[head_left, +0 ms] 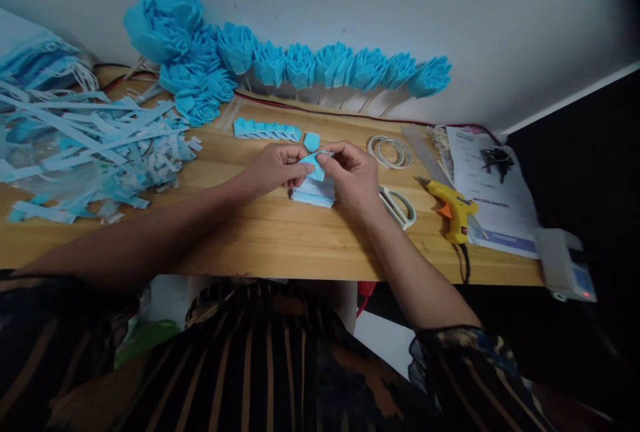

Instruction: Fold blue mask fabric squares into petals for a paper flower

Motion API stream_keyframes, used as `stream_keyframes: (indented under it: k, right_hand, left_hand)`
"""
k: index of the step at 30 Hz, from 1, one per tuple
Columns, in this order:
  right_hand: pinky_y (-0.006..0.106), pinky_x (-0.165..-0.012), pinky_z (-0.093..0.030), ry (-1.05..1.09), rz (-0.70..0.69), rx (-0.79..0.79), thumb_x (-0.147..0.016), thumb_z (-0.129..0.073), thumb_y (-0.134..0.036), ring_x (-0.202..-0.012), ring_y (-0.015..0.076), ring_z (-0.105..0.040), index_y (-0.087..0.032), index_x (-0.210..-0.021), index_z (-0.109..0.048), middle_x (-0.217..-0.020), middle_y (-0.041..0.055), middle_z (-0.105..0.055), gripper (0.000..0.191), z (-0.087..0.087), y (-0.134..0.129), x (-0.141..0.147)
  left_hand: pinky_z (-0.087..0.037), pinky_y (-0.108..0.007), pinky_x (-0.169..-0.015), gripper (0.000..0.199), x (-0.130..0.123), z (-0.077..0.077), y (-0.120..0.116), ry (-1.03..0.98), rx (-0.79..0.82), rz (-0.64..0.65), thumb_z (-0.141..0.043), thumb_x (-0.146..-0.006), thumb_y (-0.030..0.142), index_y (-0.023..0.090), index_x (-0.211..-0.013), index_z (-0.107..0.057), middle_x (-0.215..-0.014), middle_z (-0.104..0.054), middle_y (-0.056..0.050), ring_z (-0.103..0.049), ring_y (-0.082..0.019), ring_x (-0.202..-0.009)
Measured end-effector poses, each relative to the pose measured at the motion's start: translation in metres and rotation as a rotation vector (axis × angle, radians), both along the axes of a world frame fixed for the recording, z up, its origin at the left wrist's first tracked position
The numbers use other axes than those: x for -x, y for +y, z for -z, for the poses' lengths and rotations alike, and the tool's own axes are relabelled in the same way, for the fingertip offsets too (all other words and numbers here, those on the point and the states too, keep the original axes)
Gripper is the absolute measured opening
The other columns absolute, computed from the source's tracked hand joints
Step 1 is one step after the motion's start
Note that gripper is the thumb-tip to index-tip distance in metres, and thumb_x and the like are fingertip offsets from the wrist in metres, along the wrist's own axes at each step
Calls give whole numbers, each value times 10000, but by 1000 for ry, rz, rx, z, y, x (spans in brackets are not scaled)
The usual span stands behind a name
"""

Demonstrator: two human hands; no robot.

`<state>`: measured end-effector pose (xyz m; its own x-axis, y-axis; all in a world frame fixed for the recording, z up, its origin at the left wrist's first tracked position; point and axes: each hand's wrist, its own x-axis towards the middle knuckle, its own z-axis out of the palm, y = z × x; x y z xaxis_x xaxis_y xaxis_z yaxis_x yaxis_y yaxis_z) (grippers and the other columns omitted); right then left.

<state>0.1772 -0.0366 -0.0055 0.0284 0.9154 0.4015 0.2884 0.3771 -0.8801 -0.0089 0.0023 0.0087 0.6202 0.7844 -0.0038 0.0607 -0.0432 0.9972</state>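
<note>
Between my two hands is a small blue fabric piece (315, 167), pinched at both sides. My left hand (280, 167) has its thumb and fingers closed on the left side of it. On the right side, my right hand (354, 171) grips it between thumb and forefinger. Just below lies a stack of pale blue pieces (313, 193), partly covered by the hands. A folded blue piece (312, 141) rests just beyond the fingertips, beside a row of overlapping folded blue pieces (267, 131).
Blue fabric flowers (334, 65) line the wall. Cut strips (95, 145) pile up at left. To the right are white rings (389, 152), scissors (400, 207), a ruler (425, 152), a yellow glue gun (456, 209), a printed sheet (493, 195) and keys (497, 160).
</note>
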Motion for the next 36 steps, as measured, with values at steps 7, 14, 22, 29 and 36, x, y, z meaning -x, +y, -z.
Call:
stream_keyframes:
  k: [7, 14, 22, 29, 36]
  right_hand:
    - [387, -853, -571, -299, 20, -315, -946, -654, -235, -921, 185, -716, -301, -999, -809, -1002, 15, -797, 177, -5, -1, -7]
    - [412, -917, -579, -199, -51, -223, -981, -613, -365, -1027, 204, -713, -330, -1164, -778, -1126, 25, -779, 249, -3, 0, -9]
    - [266, -628, -460, 23, -106, 152, -826, -773, -571, -667, 119, -541, -246, -1046, -772, -720, -35, -611, 392, -7, -1, -7]
    - [255, -588, -400, 6, -66, 139, -855, -752, -441, -626, 112, -500, -224, -897, -746, -677, -43, -598, 222, -5, -3, -4]
    - [338, -781, -514, -345, 13, -311, -906, -693, -241, -796, 167, -660, -243, -884, -771, -850, 6, -756, 81, -12, -3, -6]
  left_hand:
    - [-366, -169, -456, 241, -1, -1, -1, -39, 60, -76, -693, -880, 165, 170, -683, -554, -524, -610, 38, -509, -46, -430]
    - [-391, -168, -478, 223, 0, -3, 0, -27, 47, -91, -684, -879, 172, 170, -696, -558, -543, -619, 36, -516, -50, -448]
    - [-395, -152, -480, 197, -1, -1, -2, 36, -66, -60, -678, -840, 131, 168, -686, -561, -533, -599, 44, -527, -50, -465]
    - [-399, -151, -481, 162, 0, -1, -3, 43, -86, -33, -668, -842, 135, 166, -707, -584, -537, -591, 47, -532, -51, -472]
    - [-386, -155, -469, 217, 0, -3, -2, 45, -29, -46, -673, -848, 161, 171, -672, -546, -535, -605, 38, -533, -51, -455]
